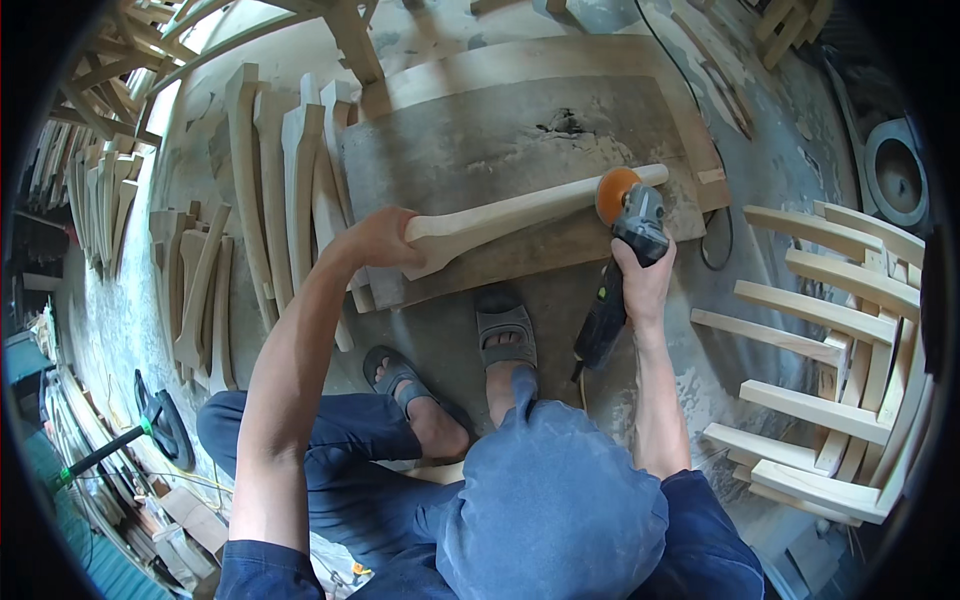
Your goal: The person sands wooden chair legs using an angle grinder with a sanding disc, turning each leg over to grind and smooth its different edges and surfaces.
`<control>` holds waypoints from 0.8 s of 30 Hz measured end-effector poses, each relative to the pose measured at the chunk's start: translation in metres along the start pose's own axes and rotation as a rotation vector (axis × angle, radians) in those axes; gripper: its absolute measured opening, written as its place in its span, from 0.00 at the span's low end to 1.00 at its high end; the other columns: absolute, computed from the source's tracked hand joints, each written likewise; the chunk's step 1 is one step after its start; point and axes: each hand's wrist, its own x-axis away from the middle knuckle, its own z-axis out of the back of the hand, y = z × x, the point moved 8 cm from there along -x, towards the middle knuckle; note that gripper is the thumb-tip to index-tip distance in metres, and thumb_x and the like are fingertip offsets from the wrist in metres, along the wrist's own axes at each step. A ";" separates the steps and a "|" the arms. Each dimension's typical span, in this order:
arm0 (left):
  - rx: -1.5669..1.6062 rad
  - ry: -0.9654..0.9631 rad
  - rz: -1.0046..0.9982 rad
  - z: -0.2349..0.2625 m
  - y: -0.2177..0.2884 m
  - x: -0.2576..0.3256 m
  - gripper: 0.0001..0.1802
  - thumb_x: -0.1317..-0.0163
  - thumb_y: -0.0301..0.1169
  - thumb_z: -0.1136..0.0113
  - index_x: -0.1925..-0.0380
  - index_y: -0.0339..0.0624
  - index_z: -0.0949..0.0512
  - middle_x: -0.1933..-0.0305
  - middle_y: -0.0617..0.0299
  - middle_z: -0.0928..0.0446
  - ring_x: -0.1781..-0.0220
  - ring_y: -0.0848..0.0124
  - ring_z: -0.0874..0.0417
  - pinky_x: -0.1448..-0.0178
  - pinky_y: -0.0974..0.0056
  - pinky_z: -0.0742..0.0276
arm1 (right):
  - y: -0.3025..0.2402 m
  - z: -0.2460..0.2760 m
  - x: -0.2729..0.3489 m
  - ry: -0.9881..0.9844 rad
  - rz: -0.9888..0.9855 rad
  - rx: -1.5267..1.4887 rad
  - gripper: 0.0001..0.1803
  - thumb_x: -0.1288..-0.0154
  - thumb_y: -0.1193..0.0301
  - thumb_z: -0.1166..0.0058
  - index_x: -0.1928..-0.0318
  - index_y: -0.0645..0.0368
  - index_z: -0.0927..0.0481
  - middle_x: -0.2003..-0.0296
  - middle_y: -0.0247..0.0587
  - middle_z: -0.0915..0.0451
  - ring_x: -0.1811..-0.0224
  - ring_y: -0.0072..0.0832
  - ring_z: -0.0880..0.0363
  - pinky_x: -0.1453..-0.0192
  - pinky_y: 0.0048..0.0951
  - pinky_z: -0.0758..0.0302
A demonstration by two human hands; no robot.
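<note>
My left hand is closed around the broad end of a pale wooden chair leg, which slants up to the right over a low work board. In my right hand is an angle grinder with a grey head and a dark body. Its orange disc meets the leg close to the narrow far end. Whether the disc is spinning cannot be told. Part of the leg's edge lies hidden behind the disc.
Several shaped wooden legs lie side by side left of the board, with more pieces beyond. Slatted wooden frames stand at the right. A dark cord runs along the board's right side. My sandalled feet rest in front.
</note>
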 end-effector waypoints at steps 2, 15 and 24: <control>-0.011 0.008 -0.009 0.001 0.002 0.001 0.30 0.55 0.32 0.22 0.48 0.35 0.12 0.54 0.56 0.09 0.51 0.66 0.11 0.38 0.61 0.17 | -0.002 -0.002 0.002 0.033 -0.046 -0.059 0.48 0.37 0.68 0.23 0.22 0.53 0.38 0.39 0.60 0.16 0.34 0.45 0.15 0.35 0.42 0.19; -0.009 0.041 0.051 -0.003 0.001 0.005 0.29 0.55 0.31 0.20 0.48 0.37 0.12 0.53 0.56 0.09 0.50 0.64 0.11 0.35 0.60 0.19 | -0.064 -0.118 0.088 -0.458 0.139 0.248 0.52 0.36 0.58 0.27 0.20 0.54 0.47 0.41 0.62 0.15 0.37 0.60 0.15 0.34 0.51 0.20; 0.001 0.063 -0.001 -0.001 0.000 0.004 0.30 0.56 0.32 0.21 0.49 0.35 0.12 0.54 0.54 0.09 0.50 0.62 0.10 0.37 0.59 0.18 | -0.048 -0.079 0.083 -0.335 0.117 0.273 0.51 0.37 0.61 0.25 0.21 0.56 0.43 0.40 0.63 0.16 0.35 0.59 0.16 0.32 0.49 0.20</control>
